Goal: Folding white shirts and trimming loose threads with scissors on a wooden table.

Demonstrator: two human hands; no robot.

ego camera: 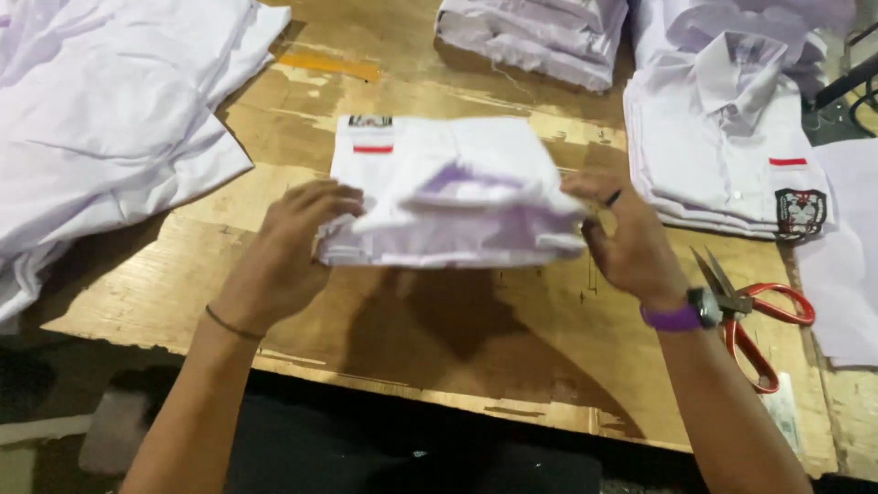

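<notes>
A folded white shirt [453, 187] with a small red stripe and a dark badge near its far left corner is lifted just above the wooden table [476, 329]. My left hand [288, 247] grips its near left corner, fingers curled over the top. My right hand [622, 233] holds the right edge, thumb beneath; a dark ring is on one finger and a purple-strapped watch is on the wrist. The shirt casts a shadow on the wood below it.
Red-handled scissors [754, 320] lie right of my right wrist. A stack of folded white shirts [722, 155] with a badge sits at the right, another stack [530, 32] at the back. Loose white cloth [101, 119] covers the left. The table's front edge runs near me.
</notes>
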